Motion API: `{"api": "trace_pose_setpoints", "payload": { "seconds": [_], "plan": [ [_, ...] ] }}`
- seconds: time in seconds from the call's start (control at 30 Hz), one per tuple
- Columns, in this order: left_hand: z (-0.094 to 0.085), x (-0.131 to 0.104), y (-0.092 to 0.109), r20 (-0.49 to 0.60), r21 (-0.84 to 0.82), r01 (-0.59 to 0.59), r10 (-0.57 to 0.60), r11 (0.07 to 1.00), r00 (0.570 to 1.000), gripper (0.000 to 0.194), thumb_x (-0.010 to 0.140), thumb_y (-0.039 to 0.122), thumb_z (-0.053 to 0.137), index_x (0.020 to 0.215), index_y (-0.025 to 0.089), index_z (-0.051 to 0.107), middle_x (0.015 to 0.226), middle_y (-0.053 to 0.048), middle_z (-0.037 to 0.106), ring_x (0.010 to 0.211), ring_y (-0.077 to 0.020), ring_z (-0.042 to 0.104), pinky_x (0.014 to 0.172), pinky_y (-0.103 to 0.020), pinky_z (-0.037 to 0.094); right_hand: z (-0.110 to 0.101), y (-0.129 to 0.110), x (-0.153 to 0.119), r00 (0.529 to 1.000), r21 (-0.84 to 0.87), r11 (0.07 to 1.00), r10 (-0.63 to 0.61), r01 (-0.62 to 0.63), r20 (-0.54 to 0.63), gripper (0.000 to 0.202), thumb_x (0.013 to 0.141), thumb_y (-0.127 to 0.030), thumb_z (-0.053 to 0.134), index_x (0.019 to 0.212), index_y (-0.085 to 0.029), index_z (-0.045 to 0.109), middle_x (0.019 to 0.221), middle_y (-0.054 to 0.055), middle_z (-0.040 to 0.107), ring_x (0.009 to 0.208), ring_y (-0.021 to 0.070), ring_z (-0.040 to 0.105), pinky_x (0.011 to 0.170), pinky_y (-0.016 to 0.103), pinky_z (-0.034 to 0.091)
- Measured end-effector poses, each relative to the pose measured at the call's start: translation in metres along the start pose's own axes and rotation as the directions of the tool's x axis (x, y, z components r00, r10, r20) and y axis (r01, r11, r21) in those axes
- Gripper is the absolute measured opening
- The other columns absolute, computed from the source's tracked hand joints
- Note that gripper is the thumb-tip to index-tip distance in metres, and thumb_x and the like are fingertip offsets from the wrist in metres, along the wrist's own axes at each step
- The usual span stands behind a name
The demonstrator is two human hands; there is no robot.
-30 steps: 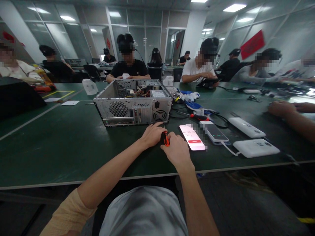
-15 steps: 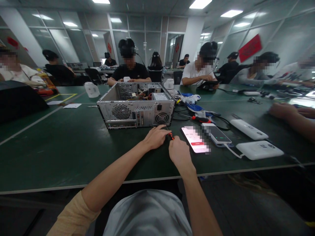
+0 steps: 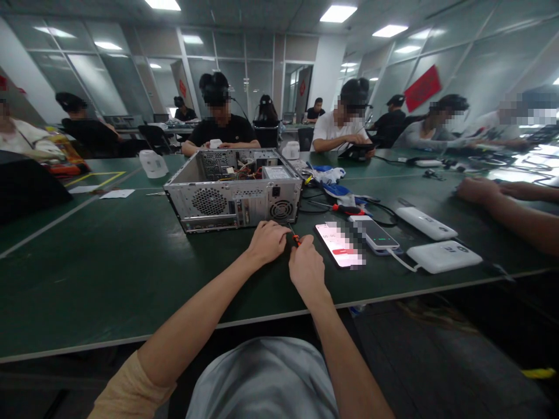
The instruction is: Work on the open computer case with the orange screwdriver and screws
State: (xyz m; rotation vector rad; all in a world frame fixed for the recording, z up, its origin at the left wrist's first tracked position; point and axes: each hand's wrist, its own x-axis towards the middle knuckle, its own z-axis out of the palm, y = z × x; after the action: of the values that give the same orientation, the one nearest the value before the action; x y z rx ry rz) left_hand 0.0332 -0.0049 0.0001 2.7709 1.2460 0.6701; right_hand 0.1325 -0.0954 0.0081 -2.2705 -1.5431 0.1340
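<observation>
An open metal computer case (image 3: pixel 231 198) lies on the green table (image 3: pixel 131 297), its rear panel with fan grilles facing me. My right hand (image 3: pixel 307 265) is closed round a small red and black screwdriver (image 3: pixel 297 239), whose thin shaft points at the lower right corner of the panel. Beside it, my left hand (image 3: pixel 268 241) is at the case's lower front edge, its fingers together near the screwdriver's shaft; whether they pinch anything is too small to tell.
Right of my hands lie a lit phone (image 3: pixel 336 244), a cabled device (image 3: pixel 375 234) and white power banks (image 3: pixel 444 256). Behind them are a larger red and black screwdriver (image 3: pixel 349 209) and blue-white gloves (image 3: pixel 336 191). Another person's hand (image 3: pixel 476 189) rests at the right.
The whole view has shifted slightly, so the case and table items appear further left. Both hands keep nearly the same place at the case, the right one still round the screwdriver.
</observation>
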Motion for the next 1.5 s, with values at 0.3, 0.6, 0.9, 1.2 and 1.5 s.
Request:
{"api": "trace_pose_setpoints", "payload": {
  "seconds": [0.3, 0.6, 0.9, 1.2, 1.5],
  "plan": [
    [-0.029, -0.001, -0.022, -0.153, -0.022, 0.351, -0.351, 0.936, 0.924, 0.028, 0.091, 0.025, 0.051, 0.106, 0.023, 0.075, 0.107, -0.006, 0.075, 0.103, -0.0247, 0.065, 0.093, -0.036, 0.051, 0.005, 0.001, 0.005, 0.997, -0.060, 0.998, 0.026, -0.030, -0.071, 0.022, 0.103, -0.028, 0.033, 0.113, -0.013, 0.046, 0.115, 0.016, 0.056, 0.088, 0.0259, 0.072, 0.065, 0.031, 0.051],
    [-0.017, -0.002, -0.011, -0.012, -0.021, 0.223, -0.223, 0.975, 0.975, 0.027, 0.089, 0.028, 0.055, 0.107, 0.022, 0.075, 0.110, -0.006, 0.074, 0.110, -0.0267, 0.061, 0.098, -0.040, 0.048, -0.010, 0.000, 0.006, 0.999, 0.006, 1.000, 0.002, -0.002, 0.037, 0.032, 0.097, -0.030, 0.052, 0.124, -0.015, 0.042, 0.124, 0.016, 0.051, 0.097, 0.0269, 0.070, 0.079, 0.034, 0.052],
    [-0.023, -0.003, -0.009, 0.045, 0.064, 0.362, -0.365, 0.930, 0.930, 0.027, 0.084, 0.040, 0.061, 0.098, 0.022, 0.075, 0.106, -0.009, 0.074, 0.106, -0.0287, 0.064, 0.095, -0.041, 0.050, -0.006, -0.003, 0.008, 1.000, -0.006, 1.000, 0.022, -0.022, 0.010, 0.018, 0.100, -0.020, 0.039, 0.115, -0.012, 0.046, 0.118, 0.018, 0.057, 0.099, 0.0273, 0.070, 0.081, 0.035, 0.051],
    [-0.024, -0.003, -0.016, 0.134, 0.153, 0.530, -0.549, 0.834, 0.825, 0.044, 0.081, 0.061, 0.061, 0.086, 0.020, 0.073, 0.104, -0.016, 0.074, 0.101, -0.0339, 0.069, 0.085, -0.045, 0.055, -0.007, -0.009, 0.014, 0.997, -0.024, 0.999, 0.045, -0.043, 0.059, 0.022, 0.101, -0.021, 0.034, 0.115, -0.010, 0.047, 0.111, 0.021, 0.065, 0.104, 0.0316, 0.069, 0.083, 0.038, 0.052],
    [-0.036, -0.002, -0.021, 0.264, 0.040, 0.487, -0.479, 0.873, 0.837, 0.022, 0.074, 0.038, 0.071, 0.090, 0.025, 0.078, 0.103, -0.007, 0.076, 0.102, -0.0277, 0.070, 0.089, -0.038, 0.055, -0.011, -0.008, 0.021, 0.995, 0.017, 0.997, 0.075, -0.077, 0.071, 0.035, 0.096, -0.025, 0.051, 0.125, -0.010, 0.040, 0.112, 0.022, 0.067, 0.106, 0.0332, 0.068, 0.084, 0.041, 0.052]
  ]
}}
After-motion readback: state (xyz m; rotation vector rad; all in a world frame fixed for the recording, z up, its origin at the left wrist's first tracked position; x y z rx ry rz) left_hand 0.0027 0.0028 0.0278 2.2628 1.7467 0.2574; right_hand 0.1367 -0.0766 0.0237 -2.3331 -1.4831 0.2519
